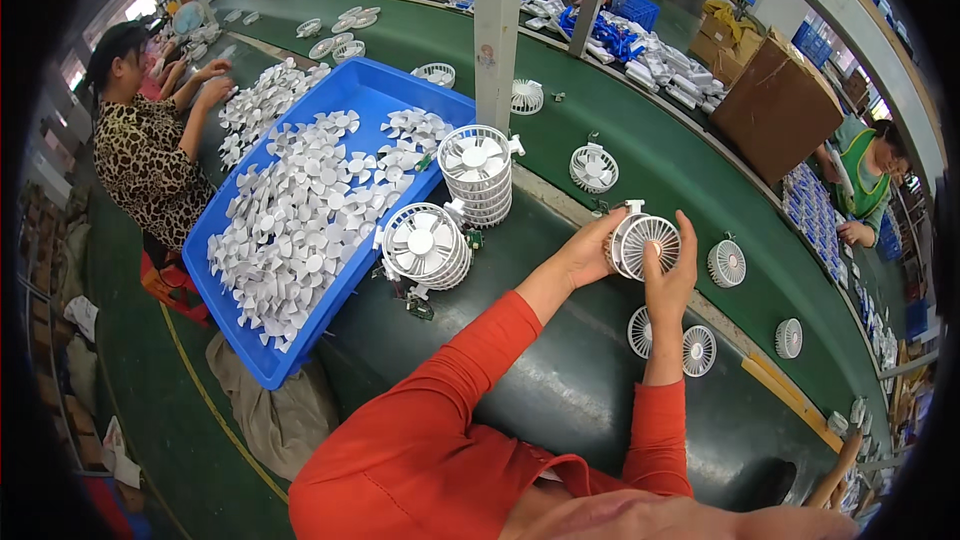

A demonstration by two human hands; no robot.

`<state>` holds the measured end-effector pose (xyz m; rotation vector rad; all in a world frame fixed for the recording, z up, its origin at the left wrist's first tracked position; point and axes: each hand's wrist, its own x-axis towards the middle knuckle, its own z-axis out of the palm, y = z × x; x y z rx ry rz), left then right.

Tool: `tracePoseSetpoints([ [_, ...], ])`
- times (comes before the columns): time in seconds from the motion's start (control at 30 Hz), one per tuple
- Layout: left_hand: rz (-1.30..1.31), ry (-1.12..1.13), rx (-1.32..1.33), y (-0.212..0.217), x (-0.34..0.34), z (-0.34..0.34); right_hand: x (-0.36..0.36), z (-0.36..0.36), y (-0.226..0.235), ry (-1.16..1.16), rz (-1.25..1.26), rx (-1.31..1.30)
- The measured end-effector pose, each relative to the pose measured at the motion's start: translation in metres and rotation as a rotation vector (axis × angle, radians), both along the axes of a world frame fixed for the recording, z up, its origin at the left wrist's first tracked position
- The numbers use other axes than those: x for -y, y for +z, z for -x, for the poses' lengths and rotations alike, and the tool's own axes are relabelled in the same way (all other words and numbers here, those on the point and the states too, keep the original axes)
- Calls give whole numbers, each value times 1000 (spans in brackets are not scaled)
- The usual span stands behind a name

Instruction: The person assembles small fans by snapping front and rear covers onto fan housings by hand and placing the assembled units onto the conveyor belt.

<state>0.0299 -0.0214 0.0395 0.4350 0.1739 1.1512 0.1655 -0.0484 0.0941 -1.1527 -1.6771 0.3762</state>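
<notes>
Both my hands hold one small white fan head (630, 245) above the near edge of the green belt. My left hand (588, 252) grips its left side; my right hand (672, 278) has the thumb on the centre of the round grille and fingers round the right side. Two loose white fan grilles (699, 350) lie on the dark bench just below my right hand. Left of my hands stand two stacks of fan housings, a taller stack (476, 175) and a shorter stack (425, 245), with white blades showing in their tops and small circuit boards beside them.
A blue tray (262, 368) heaped with white fan blades (300, 210) sits at the left. A metal post (497, 40) rises beside the taller stack. Several fan heads rest along the green belt (660, 165). Co-workers sit at the left and across the belt, near a cardboard box (775, 105).
</notes>
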Motion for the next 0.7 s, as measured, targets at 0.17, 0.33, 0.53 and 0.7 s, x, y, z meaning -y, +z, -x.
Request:
tracePoseSetpoints([
  [0.17, 24, 4, 42, 6, 5, -8, 2, 3, -14, 150, -155, 298],
  [0.33, 145, 279, -99, 22, 12, -23, -9, 1, -22, 262, -159, 243],
  [0.53, -388, 944, -848, 23, 23, -39, -2, 17, -26, 403, 162, -311],
  [0.7, -447, 969, -942, 16, 21, -43, -9, 11, -33, 403, 224, -385],
])
